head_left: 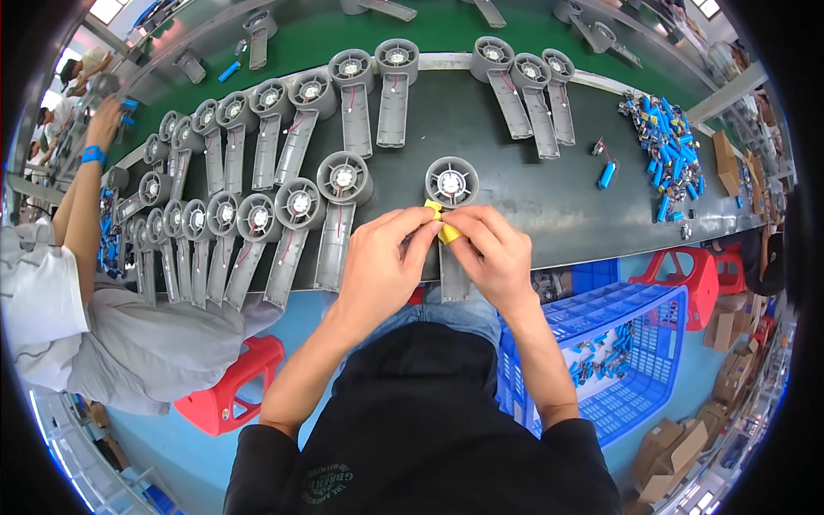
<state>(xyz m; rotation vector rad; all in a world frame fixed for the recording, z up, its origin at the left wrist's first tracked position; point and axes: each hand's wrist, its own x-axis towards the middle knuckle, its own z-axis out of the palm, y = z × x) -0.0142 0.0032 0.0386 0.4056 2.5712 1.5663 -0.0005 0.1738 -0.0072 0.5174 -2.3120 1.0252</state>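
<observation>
Both my hands meet just below the round head of a grey handheld fan housing (451, 182), at the table's near edge. Inside its ring shows a spoked white-centred fan, while its handle (453, 279) points toward me, partly covered by my hands. My left hand (384, 255) is closed, thumb and forefinger pinching a small yellow piece (433, 207) that looks like tape. In my closed right hand (498, 257) is another yellow part (449, 233), close beside the left fingertips. Whether the two yellow parts are joined is hidden.
Rows of similar fan housings (300, 204) fill the left; several more (530, 73) lie at the back. Blue battery cells with boards (669, 159) are heaped at right, one wired cell (608, 175) apart. A blue crate (592, 313) stands below; a co-worker's arm (86, 184) is at left.
</observation>
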